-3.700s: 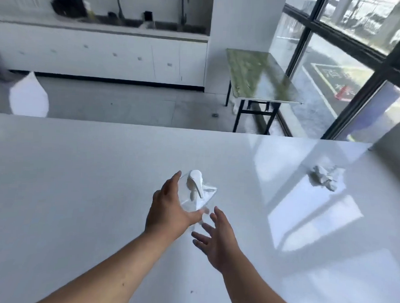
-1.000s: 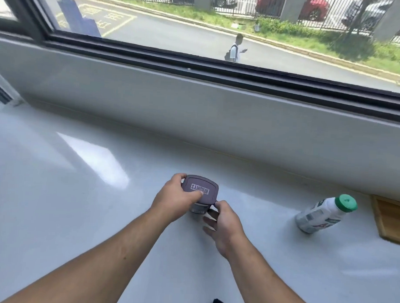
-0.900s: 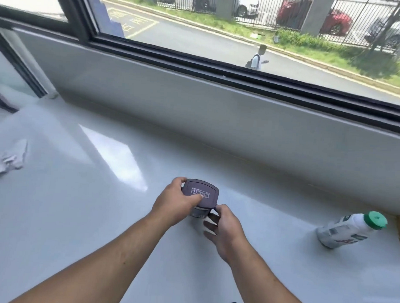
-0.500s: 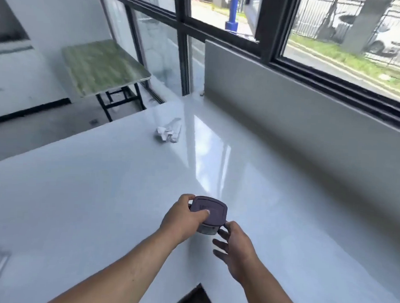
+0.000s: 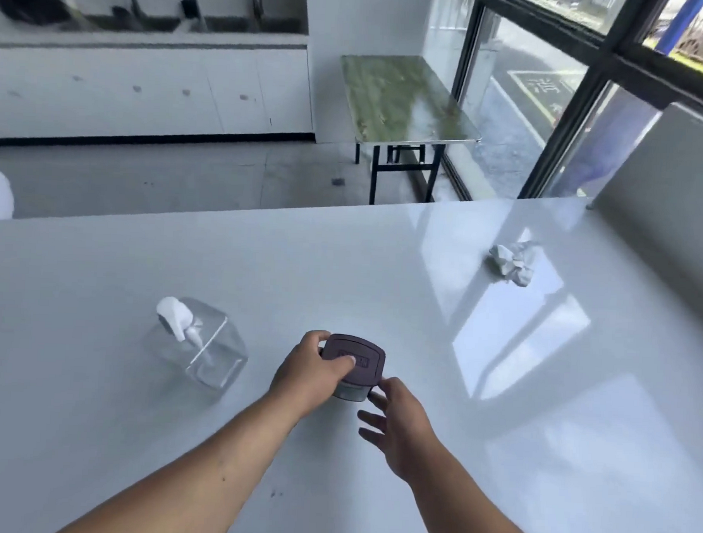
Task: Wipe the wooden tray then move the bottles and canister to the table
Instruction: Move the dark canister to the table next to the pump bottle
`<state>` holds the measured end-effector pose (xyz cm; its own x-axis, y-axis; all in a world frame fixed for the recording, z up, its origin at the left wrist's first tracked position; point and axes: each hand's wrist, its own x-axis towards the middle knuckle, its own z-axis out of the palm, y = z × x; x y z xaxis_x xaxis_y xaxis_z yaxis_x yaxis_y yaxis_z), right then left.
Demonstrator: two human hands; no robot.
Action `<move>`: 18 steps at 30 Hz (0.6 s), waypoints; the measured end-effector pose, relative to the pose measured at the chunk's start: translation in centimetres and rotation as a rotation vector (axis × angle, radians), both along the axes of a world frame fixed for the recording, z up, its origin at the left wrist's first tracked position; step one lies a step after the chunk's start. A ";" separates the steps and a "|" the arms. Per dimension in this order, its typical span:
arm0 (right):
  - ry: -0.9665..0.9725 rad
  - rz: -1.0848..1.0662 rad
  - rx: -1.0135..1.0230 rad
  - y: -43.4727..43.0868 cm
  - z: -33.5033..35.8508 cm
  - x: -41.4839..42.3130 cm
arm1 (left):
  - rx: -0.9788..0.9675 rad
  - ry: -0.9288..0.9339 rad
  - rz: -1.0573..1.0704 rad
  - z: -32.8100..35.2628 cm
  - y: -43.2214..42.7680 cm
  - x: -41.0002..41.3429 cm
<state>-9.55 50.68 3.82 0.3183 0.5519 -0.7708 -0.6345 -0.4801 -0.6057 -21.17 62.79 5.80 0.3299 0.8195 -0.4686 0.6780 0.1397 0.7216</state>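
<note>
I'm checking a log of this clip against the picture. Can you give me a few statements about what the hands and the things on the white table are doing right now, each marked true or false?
1. The left hand grips the brown-lidded canister from above. True.
2. The right hand is closed around the clear square pump bottle. False: it is open beside the canister, and the pump bottle stands alone to the left.
3. The crumpled white tissue lies on the white table, to the far right. True.
4. The pump bottle lies on its side. False: it stands upright.
5. A wooden tray sits next to the canister. False: no tray is in view.
</note>
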 end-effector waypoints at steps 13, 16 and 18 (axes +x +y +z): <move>-0.030 0.167 -0.044 8.3 -2.7 -5.3 | -0.031 0.003 0.146 -2.5 6.5 -6.8; -0.044 0.180 -0.053 8.6 -3.2 -5.6 | -0.038 0.012 0.139 -2.8 6.8 -7.1; -0.064 0.190 -0.066 8.6 -3.4 -5.6 | -0.027 0.041 0.121 -2.9 6.7 -7.1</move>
